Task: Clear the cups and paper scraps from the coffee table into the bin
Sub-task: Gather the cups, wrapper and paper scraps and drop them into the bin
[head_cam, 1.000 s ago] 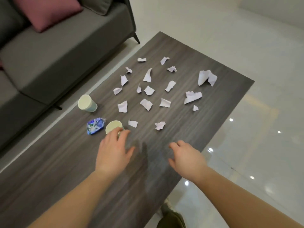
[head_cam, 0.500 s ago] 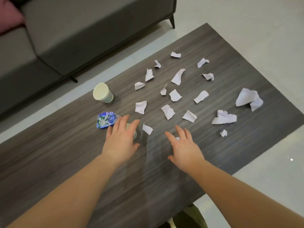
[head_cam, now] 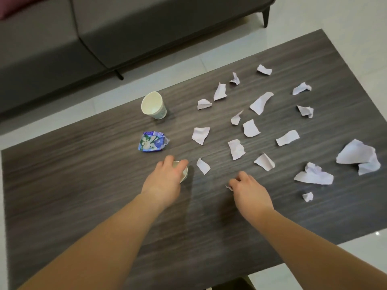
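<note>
My left hand (head_cam: 164, 181) is wrapped around a pale paper cup (head_cam: 184, 172) standing on the dark wooden coffee table (head_cam: 83, 185); only the cup's rim shows past my fingers. My right hand (head_cam: 249, 190) has its fingers curled over a small white paper scrap (head_cam: 228, 187) on the table. A second paper cup (head_cam: 154, 105) stands upright further back. A crumpled blue wrapper (head_cam: 151, 142) lies between the two cups. Several torn white scraps are spread over the table's right half, among them one (head_cam: 203, 165) beside the held cup and a large one (head_cam: 358, 155) at the right. No bin is in view.
A grey sofa (head_cam: 125, 34) runs along the far side of the table, with a strip of pale tiled floor (head_cam: 94, 101) between them. The table's near edge lies below my forearms, with tiled floor (head_cam: 366, 248) at the lower right.
My left hand has closed around the near cup. The fingers of my right hand have curled down onto a small scrap. The view has shifted left and closer to the table.
</note>
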`<state>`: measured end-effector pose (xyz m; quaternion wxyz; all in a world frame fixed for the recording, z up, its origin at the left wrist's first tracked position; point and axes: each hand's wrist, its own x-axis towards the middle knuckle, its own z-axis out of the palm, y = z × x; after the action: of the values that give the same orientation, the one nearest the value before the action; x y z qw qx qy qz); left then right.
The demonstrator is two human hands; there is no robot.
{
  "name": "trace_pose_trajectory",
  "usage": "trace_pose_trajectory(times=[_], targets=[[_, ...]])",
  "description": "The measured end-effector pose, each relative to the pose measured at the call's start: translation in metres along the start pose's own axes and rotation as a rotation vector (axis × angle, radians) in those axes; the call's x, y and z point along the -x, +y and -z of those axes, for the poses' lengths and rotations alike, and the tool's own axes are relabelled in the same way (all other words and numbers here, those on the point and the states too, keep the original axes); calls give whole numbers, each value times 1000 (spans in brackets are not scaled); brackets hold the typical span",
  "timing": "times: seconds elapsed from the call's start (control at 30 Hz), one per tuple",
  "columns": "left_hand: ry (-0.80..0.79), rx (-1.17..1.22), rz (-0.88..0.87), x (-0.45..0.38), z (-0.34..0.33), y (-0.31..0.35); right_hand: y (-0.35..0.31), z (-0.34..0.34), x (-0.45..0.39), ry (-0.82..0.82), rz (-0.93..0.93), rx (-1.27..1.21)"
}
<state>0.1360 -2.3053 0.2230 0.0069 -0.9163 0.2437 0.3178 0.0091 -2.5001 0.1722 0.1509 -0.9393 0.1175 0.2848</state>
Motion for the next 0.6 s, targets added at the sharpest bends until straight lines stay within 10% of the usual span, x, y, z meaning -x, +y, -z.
trace_pose_trajectory(times=[0.6], targets=[[108,187,183,95,-9,-89,-117,11,-10,-79,352,205]])
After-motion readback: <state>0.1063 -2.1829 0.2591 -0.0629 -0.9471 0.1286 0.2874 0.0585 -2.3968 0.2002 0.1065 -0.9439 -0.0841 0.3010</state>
